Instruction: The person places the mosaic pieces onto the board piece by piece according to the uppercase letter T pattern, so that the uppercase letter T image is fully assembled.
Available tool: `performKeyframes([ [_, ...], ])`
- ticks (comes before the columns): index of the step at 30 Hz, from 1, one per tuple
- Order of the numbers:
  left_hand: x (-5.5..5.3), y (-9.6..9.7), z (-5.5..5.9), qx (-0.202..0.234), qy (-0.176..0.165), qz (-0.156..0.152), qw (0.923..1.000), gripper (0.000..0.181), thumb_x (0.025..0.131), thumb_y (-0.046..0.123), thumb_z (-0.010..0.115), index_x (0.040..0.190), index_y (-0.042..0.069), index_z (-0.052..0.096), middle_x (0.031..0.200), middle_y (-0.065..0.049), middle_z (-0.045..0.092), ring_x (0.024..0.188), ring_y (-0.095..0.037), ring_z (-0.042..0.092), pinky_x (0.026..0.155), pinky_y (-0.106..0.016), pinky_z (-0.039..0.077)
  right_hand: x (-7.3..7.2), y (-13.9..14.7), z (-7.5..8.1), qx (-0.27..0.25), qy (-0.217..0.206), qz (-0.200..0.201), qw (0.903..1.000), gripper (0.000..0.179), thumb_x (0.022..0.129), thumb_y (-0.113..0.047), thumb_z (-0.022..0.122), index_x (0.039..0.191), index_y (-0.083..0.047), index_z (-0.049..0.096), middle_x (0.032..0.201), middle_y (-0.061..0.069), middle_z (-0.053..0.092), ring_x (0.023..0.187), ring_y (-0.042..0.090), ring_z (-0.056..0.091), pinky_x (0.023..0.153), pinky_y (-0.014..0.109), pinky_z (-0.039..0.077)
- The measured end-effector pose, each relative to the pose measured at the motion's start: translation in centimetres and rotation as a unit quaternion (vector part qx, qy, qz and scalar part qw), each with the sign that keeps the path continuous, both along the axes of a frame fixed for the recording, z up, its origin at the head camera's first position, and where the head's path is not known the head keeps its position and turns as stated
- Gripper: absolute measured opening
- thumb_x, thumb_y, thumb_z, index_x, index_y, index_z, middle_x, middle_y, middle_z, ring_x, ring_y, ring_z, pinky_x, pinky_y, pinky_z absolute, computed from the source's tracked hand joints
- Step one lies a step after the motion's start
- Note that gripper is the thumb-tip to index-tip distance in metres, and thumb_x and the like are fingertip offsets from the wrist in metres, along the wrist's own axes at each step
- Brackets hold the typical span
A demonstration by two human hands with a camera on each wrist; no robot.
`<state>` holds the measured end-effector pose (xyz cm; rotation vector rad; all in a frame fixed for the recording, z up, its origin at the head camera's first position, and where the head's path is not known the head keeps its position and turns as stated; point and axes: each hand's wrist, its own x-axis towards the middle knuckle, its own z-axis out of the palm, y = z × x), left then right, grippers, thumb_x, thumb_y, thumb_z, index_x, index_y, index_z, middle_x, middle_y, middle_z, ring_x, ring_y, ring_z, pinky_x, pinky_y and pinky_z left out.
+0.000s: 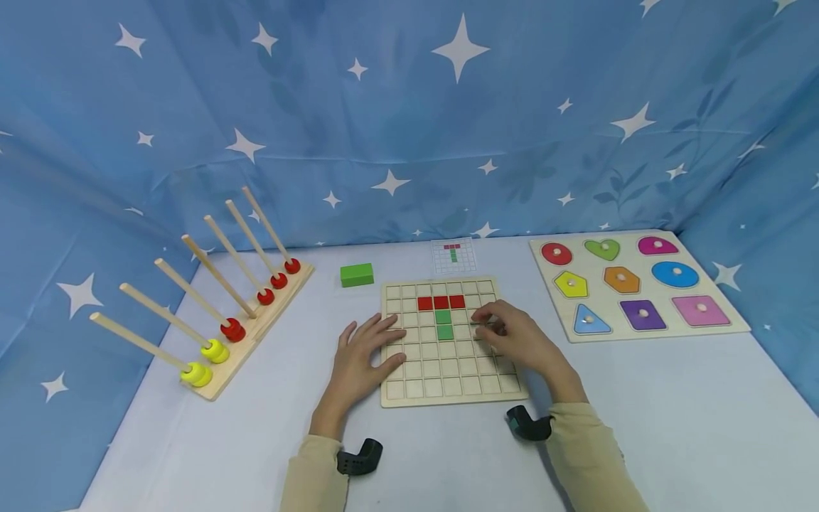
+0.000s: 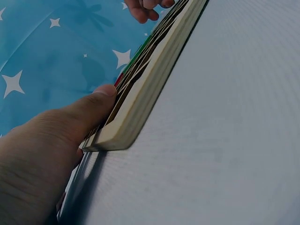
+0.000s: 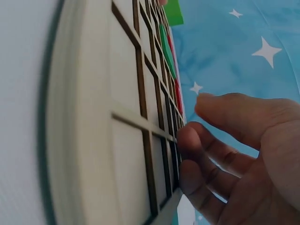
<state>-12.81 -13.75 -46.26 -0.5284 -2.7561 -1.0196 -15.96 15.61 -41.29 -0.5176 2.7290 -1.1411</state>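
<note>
On the table lies a square wooden grid board [image 1: 414,389]. Three red tiles [image 1: 441,303] form a row near its far side, and two green tiles [image 1: 444,332] run down from the middle one, making a T. My left hand [image 1: 355,368] rests at the board's left edge with fingers spread, its thumb [image 2: 101,101] on the rim in the left wrist view. Over the board's right part is my right hand [image 1: 521,340], fingers loosely bent. In the right wrist view its thumb [image 3: 229,112] stands apart from the fingertips, with nothing between them.
A small card [image 1: 466,264] printed with a red and green T lies behind the board. Left of it sits a green block [image 1: 357,275]. A peg stand [image 1: 220,375] with red and yellow beads is at left; a shape puzzle board [image 1: 598,267] is at right.
</note>
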Motion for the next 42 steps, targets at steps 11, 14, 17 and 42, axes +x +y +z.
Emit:
performKeyframes([
  [11, 0.0, 0.0, 0.1, 0.002, 0.0, -0.001, 1.0, 0.039, 0.086, 0.041, 0.066, 0.122, 0.026, 0.063, 0.143, 0.005, 0.049, 0.14, -0.021, 0.035, 0.116, -0.053, 0.011, 0.0, 1.7, 0.3, 0.019, -0.023, -0.019, 0.9993, 0.022, 0.089, -0.013, 0.064, 0.111, -0.009, 0.061, 0.101, 0.006, 0.06, 0.083, 0.019, 0.054, 0.067, 0.029, 0.048],
  [14, 0.1, 0.0, 0.0, 0.002, 0.001, -0.001, 1.0, 0.039, 0.086, 0.04, 0.067, 0.122, 0.026, 0.064, 0.143, 0.005, 0.049, 0.14, -0.022, 0.035, 0.116, -0.053, 0.012, 0.0, 2.3, 0.4, 0.027, -0.025, -0.021, 0.9991, 0.022, 0.089, -0.011, 0.063, 0.111, -0.008, 0.06, 0.1, 0.007, 0.06, 0.082, 0.019, 0.053, 0.065, 0.028, 0.047],
  [17, 0.1, 0.0, -0.1, 0.002, 0.002, -0.002, 1.0, 0.039, 0.086, 0.042, 0.066, 0.122, 0.027, 0.063, 0.143, 0.006, 0.049, 0.14, -0.022, 0.035, 0.116, -0.053, 0.012, 0.0, 3.0, 0.4, 0.04, -0.032, -0.019, 0.9985, 0.022, 0.089, -0.008, 0.061, 0.111, -0.007, 0.06, 0.1, 0.007, 0.059, 0.082, 0.019, 0.052, 0.065, 0.027, 0.047],
  [42, 0.0, -0.1, -0.1, 0.001, 0.011, -0.005, 0.9999, 0.039, 0.086, 0.042, 0.066, 0.122, 0.027, 0.063, 0.143, 0.006, 0.049, 0.14, -0.021, 0.035, 0.115, -0.053, 0.012, 0.1, 5.3, 1.1, 0.096, -0.122, -0.032, 0.9873, 0.019, 0.082, -0.011, 0.068, 0.099, -0.009, 0.06, 0.094, 0.008, 0.055, 0.087, 0.022, 0.05, 0.07, 0.03, 0.045],
])
